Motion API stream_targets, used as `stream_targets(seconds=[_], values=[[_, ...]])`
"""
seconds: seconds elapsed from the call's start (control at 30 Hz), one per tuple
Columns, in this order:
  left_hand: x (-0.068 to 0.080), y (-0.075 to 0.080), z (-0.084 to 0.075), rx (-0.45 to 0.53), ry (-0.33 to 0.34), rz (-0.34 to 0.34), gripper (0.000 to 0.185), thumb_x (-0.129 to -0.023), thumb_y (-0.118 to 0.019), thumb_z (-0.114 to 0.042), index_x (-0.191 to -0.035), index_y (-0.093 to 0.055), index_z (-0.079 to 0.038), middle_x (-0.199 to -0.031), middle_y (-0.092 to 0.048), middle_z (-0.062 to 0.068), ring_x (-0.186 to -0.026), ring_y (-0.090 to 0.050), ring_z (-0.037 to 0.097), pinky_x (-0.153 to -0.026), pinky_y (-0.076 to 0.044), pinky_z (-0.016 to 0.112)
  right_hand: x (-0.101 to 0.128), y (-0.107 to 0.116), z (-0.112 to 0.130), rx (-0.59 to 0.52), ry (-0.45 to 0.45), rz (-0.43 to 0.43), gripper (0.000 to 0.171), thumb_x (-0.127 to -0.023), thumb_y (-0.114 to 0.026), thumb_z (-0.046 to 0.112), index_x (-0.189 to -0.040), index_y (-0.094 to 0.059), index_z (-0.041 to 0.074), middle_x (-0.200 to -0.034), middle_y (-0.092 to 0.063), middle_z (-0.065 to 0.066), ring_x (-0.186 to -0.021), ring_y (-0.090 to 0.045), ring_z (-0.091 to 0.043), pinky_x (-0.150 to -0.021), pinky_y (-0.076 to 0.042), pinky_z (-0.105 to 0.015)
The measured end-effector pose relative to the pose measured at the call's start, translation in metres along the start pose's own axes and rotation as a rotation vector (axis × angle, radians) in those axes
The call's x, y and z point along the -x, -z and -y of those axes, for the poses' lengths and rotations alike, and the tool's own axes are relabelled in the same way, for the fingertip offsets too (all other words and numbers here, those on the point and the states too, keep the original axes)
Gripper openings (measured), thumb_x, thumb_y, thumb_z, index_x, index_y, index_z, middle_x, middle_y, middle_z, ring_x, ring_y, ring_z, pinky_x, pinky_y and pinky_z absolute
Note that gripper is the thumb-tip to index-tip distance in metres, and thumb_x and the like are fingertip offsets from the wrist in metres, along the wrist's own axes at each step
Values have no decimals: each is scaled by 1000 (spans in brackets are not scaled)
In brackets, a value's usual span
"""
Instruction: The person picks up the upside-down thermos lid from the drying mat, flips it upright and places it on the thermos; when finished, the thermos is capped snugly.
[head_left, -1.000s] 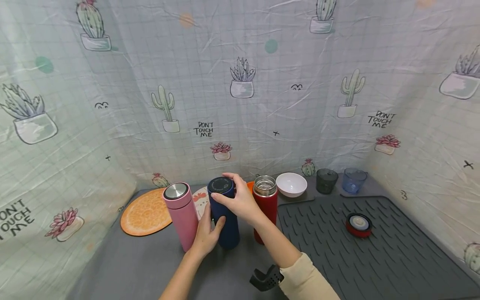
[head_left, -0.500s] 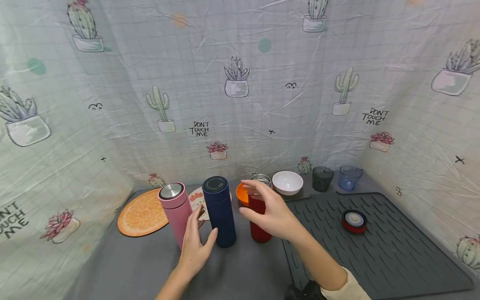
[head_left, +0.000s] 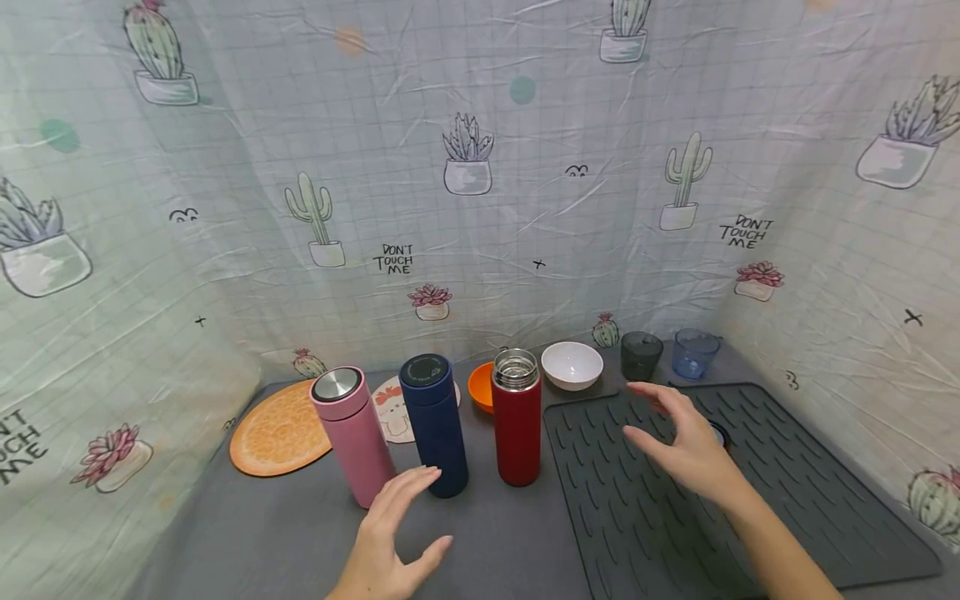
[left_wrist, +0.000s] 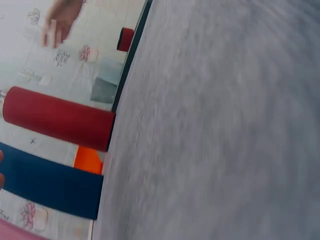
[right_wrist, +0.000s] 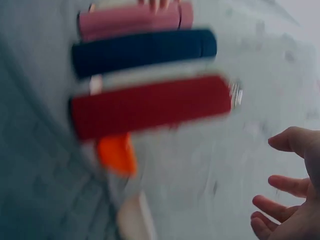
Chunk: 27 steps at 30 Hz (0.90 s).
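The left hand hovers low over the grey counter with its fingers spread and relaxed, holding nothing; its fingertips lie just in front of the foot of the navy flask, whether touching it or not cannot be told. That navy flask stands upright with its dark cap on, and just to the left of the hand's fingers stands the pink flask, also upright and capped with a silver-topped lid. To the right of the left hand, between the two hands, the red flask stands upright with its steel mouth uncovered. The right hand floats above the ribbed grey mat, palm turned inward, fingers spread and empty, well apart from the red flask. Directly behind that hand, mostly hidden by it, lies the red lid on the mat; the left wrist view shows it as a small red shape far off. Beyond the right hand sit a white bowl, a dark cup and a blue cup. Behind the flasks are an orange bowl, a round picture coaster and an orange-slice mat. The right wrist view is blurred but shows the open fingers.
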<state>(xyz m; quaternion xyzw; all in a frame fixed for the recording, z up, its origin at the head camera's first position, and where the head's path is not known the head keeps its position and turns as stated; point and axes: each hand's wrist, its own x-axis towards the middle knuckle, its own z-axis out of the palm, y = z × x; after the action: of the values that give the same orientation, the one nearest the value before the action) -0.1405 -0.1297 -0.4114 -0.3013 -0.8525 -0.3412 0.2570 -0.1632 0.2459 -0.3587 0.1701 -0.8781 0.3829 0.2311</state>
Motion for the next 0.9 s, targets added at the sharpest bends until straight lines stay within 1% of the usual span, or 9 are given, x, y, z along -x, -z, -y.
stream_targets(seconds=[0.1,0.2,0.33,0.47,0.57,0.7,0.77,0.8,0.9], values=[[-1,-6,-4,-2,55,60,66,-75,-73,-40,-133,-44,-29,-131,-49,-6,-121,-41,11,-90,-42,45,9,11,-27,31,-83,-6,54,-84,-68,16,-131,-44,6,-126,-43,-15,-111,-38,-34,-81,-36,-51],[-2,-12,-7,7,115,105,67,-75,-71,-48,-133,-42,-33,-133,-46,-10,-121,-40,8,-90,-42,47,15,19,-56,53,-161,-27,58,-84,-67,20,-133,-41,4,-128,-39,-23,-111,-34,-41,-79,-31,-58],[-2,-21,-10,57,170,159,67,-75,-71,-48,-134,-40,-36,-134,-44,-13,-120,-43,7,-89,-44,45,25,23,-94,113,-247,-54,65,-84,-67,25,-135,-36,-2,-130,-34,-31,-112,-27,-48,-77,-26,-61],[-1,-28,-8,105,182,189,66,-77,-72,-40,-134,-40,-32,-132,-46,-8,-117,-47,12,-88,-45,44,35,22,-123,190,-327,-26,74,-82,-67,29,-133,-31,-11,-128,-29,-38,-112,-23,-54,-78,-24,-64],[0,-31,-6,147,195,218,65,-78,-72,-34,-134,-41,-27,-131,-48,-5,-115,-49,17,-87,-45,45,41,20,-137,219,-378,26,81,-81,-68,33,-132,-27,-15,-126,-29,-41,-111,-24,-57,-83,-24,-67],[-2,-32,-4,258,307,313,61,-81,-68,-35,-134,-42,-22,-130,-49,-1,-116,-48,26,-89,-42,52,43,18,-146,202,-414,88,87,-81,-68,37,-133,-24,-17,-125,-30,-42,-110,-28,-59,-83,-25,-70],[-2,-32,-4,308,361,352,60,-83,-66,-36,-134,-42,-19,-130,-49,4,-116,-47,30,-90,-39,56,44,17,-148,197,-413,92,88,-81,-68,38,-133,-23,-17,-124,-31,-43,-109,-30,-59,-82,-26,-70],[-2,-32,-3,326,376,361,59,-83,-66,-36,-134,-42,-18,-129,-50,4,-116,-46,31,-90,-38,57,44,16,-149,207,-411,89,87,-80,-68,38,-133,-24,-17,-123,-32,-43,-107,-32,-59,-78,-30,-69],[-3,-33,-2,360,397,374,59,-83,-66,-35,-134,-42,-16,-126,-52,6,-116,-47,31,-91,-37,56,44,13,-152,223,-407,68,87,-79,-70,38,-132,-26,-16,-122,-35,-42,-106,-34,-57,-76,-32,-67]])
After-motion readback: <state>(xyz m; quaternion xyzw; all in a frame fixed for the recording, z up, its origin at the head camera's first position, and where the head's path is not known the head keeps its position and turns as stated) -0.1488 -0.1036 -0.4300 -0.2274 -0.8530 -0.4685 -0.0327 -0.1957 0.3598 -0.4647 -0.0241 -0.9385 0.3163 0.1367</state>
